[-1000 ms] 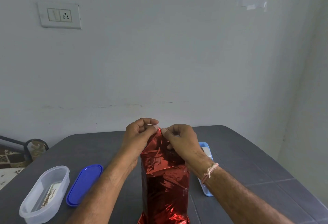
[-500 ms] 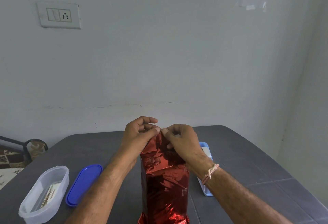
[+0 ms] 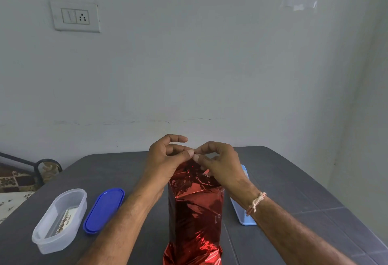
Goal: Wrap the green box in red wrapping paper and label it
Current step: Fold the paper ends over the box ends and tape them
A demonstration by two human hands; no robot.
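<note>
Wrapping paper [image 3: 195, 212], red and shiny, sheathes the box standing upright at the near middle of the counter [image 3: 294, 180] (no green shows). Left hand [image 3: 165, 159] and right hand [image 3: 222, 166] pinch its gathered top between thumbs and fingertips, probably keeping the fold closed for sealing. At left, a clear tub [image 3: 49, 243] holds a printed card [image 3: 65, 220], with a blue lid [image 3: 104, 210] beside it. A light-blue container [image 3: 243, 217] at right hides its contents.

Left hand [image 3: 165, 159] and right hand [image 3: 222, 166] pinch the top of the upright red paper [image 3: 195, 212] (clear tub [image 3: 60, 220] near left).
</note>
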